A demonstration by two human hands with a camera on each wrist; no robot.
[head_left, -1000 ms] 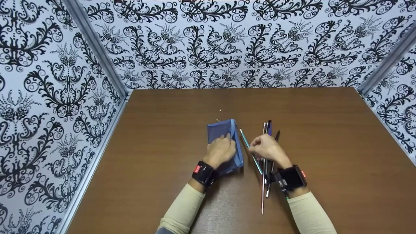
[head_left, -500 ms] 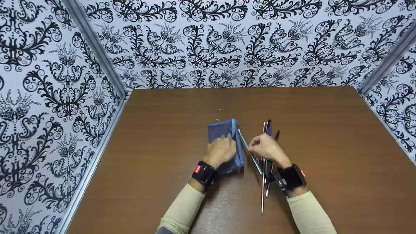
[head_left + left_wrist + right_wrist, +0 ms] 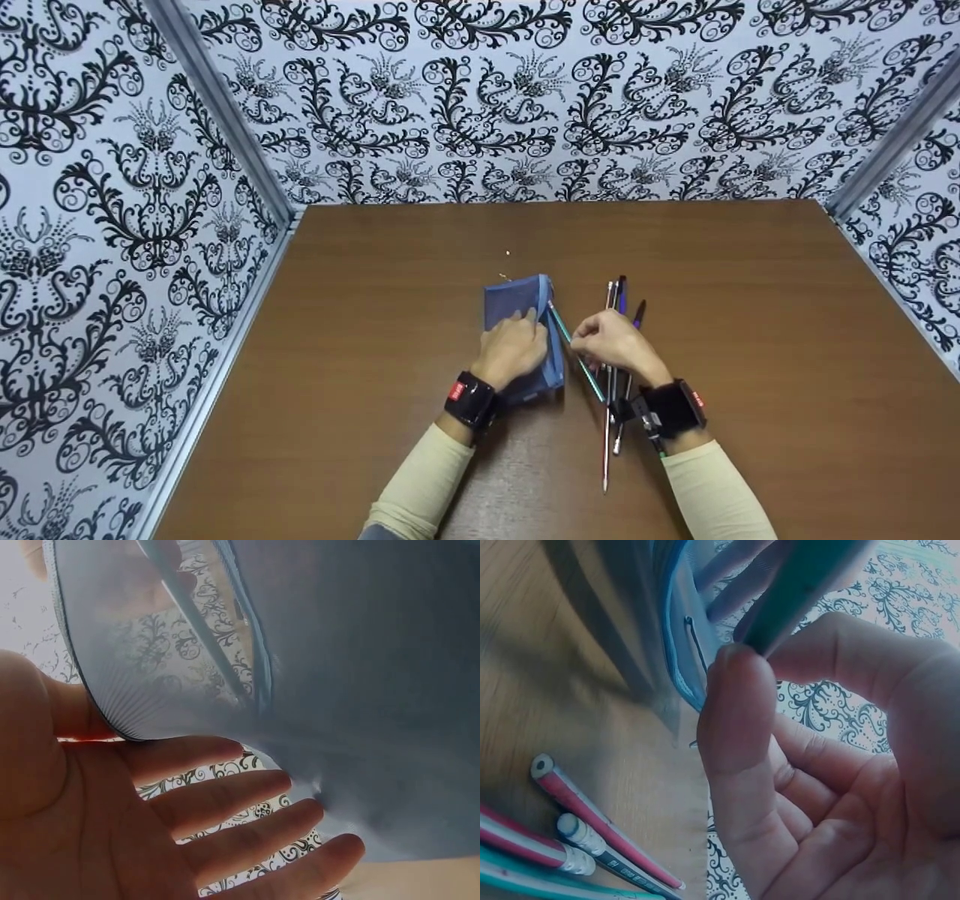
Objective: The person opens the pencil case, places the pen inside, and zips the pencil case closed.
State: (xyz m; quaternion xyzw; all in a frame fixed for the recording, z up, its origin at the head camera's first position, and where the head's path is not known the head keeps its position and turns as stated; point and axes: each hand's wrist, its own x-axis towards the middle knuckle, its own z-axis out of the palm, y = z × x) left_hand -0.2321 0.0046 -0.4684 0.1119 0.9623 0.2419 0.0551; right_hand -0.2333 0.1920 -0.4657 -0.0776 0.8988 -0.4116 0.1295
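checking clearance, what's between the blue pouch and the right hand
In the head view, a teal pencil, pinched by the right hand, slants between it and the blue pouch.

The pouch (image 3: 504,304) is translucent grey-blue mesh, with a brighter blue trim (image 3: 555,364) down its 3 o'clock edge. At 3 o'clock from it lies a teal pencil (image 3: 589,376) with paler lengthwise streaks. Further toward 3 o'clock, a pen (image 3: 622,296) shows black and violet-blue; a long pencil (image 3: 606,454) aimed at 6 o'clock is red and pale. At 7 o'clock in the right wrist view, a black pencil (image 3: 626,868) carries pale lettering. The brown table (image 3: 337,337) has faint wood grain; white walls (image 3: 480,97) bear black floral scrolls. Sleeves (image 3: 424,480) are cream, wristbands (image 3: 466,401) black with red labels.
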